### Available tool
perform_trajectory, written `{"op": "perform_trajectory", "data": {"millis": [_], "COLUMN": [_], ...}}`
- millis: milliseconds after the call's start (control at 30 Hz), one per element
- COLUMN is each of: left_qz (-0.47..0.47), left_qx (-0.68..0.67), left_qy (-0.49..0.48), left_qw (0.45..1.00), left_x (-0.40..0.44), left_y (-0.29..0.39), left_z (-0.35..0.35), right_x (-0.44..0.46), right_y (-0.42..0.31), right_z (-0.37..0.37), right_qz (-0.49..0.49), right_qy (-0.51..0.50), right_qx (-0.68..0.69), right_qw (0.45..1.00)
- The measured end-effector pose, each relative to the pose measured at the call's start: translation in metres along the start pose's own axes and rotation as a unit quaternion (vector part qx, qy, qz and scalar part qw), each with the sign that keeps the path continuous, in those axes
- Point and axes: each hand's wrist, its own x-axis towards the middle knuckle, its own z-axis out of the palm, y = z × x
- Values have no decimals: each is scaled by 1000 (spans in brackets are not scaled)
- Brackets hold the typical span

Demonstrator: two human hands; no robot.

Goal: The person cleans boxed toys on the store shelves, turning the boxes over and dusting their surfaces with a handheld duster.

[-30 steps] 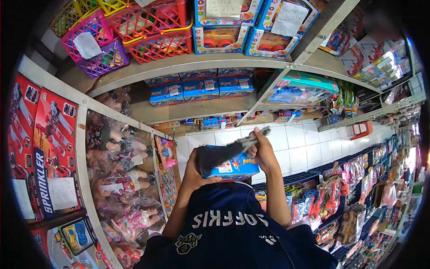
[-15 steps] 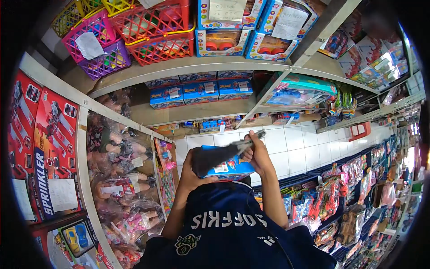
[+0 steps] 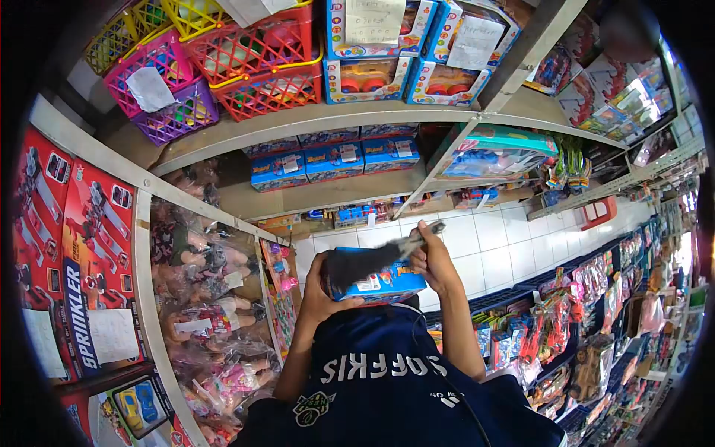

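A blue box (image 3: 387,281) with a white label is held close to the chest. My left hand (image 3: 322,292) wraps round its left end, thumb along the near edge. My right hand (image 3: 433,261) is closed on the light handle of a duster (image 3: 361,267), whose dark, blurred bristles lie over the top left of the box. The handle end sticks out above my right fingers.
Ahead, a shelf (image 3: 335,185) bears similar blue boxes (image 3: 335,162). Above stand plastic baskets (image 3: 261,59) and toy boxes (image 3: 369,78). Bagged dolls (image 3: 212,320) and red boxes (image 3: 97,246) are at the left, hanging toys (image 3: 536,335) at the right, a tiled floor (image 3: 491,246) beyond.
The dark bristles have shifted slightly over the top of the box as my right hand moved a little. My left hand keeps its hold. The view has tilted slightly.
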Motion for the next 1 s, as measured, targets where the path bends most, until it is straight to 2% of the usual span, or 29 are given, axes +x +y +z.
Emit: {"op": "perform_trajectory", "data": {"millis": [67, 133, 167, 267, 300, 367, 433, 500, 533, 567, 633, 700, 767, 833, 900, 933, 1000], "left_qz": [18, 6, 5, 20, 20, 14, -3, 18, 3, 2, 16, 16, 12, 14, 26, 26, 61], "left_qx": [-20, -21, -34, -23, -21, -10, -36, -16, -115, -115, -17, -43, -36, -22, 4, 4, 102], "left_qy": [8, 18, 19, 28, 29, 44, 46, 43, 36, 37, 36, 44, 49, 36, 30, 30, 9], "left_qw": [1000, 1000, 999, 999, 999, 999, 998, 999, 993, 993, 999, 998, 998, 999, 999, 999, 993], "left_x": [-3, -3, -2, -3, -6, -9, -8, -10, -8, -8, -7, -7, -4, -4, -3, -2, -2], "left_y": [-6, 2, 1, 11, 8, -4, 2, 0, 0, 2, 5, 4, 13, 10, 9, 11, 15], "left_z": [-1, -2, -2, -3, -5, -10, -8, -11, -9, -10, -10, -7, -5, -5, -2, -2, -4], "right_x": [-1, 3, 9, 7, 8, 11, 16, 15, 15, 16, 19, 20, 12, 18, 23, 22, 18], "right_y": [1, 4, 8, 3, 5, 7, 8, 5, 7, 8, 8, 2, -1, 5, 6, 4, 1], "right_z": [4, 9, 6, 13, 16, 24, 21, 16, 17, 19, 24, 25, 29, 30, 33, 29, 27], "right_qz": [1, -28, -40, 18, 19, -18, -36, 9, 7, 7, -50, -48, -4, -14, -62, -36, -24], "right_qy": [-40, 50, 41, -47, -48, 26, 33, -70, -72, -72, 32, 3, -78, -67, 36, 3, -33], "right_qx": [-31, 7, 18, -55, -54, -13, -8, -57, -65, -65, 1, -18, -73, -66, -16, -21, -40], "right_qw": [999, 998, 998, 997, 997, 999, 999, 996, 995, 995, 998, 999, 994, 995, 997, 999, 998]}}
